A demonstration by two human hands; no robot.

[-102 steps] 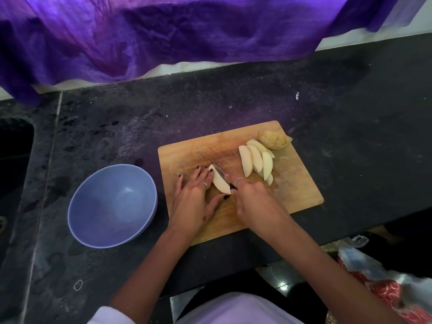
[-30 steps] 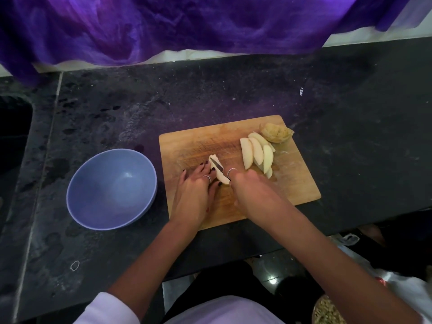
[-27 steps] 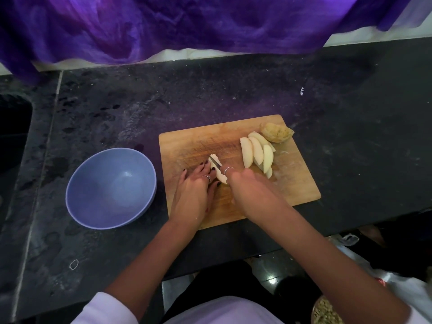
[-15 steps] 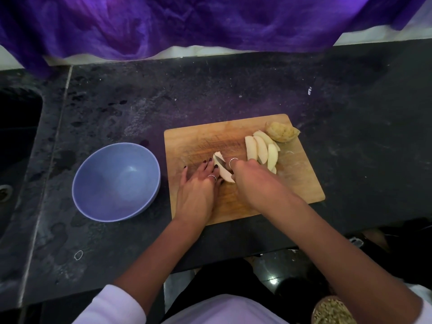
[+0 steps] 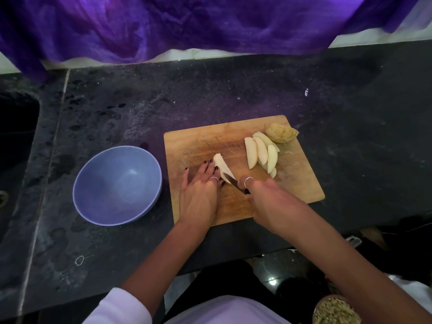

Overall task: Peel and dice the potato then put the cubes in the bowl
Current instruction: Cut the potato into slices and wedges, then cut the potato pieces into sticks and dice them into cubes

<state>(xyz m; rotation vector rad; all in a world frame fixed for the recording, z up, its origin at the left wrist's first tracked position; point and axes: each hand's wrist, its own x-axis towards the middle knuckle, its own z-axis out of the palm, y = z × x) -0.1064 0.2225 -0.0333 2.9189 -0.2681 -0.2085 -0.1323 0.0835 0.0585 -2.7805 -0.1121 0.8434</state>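
We see the left hand laid on the board, straight fingers steadying a peeled wedge. The right hand grips the knife, blade against that wedge. More wedges lie near the board's far right beside the peel. The bowl sits left of the board.

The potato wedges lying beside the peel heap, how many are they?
5 visible potato wedges fanned on the cutting board, below the peel heap: three long, two small partly hidden. Others may be underneath.
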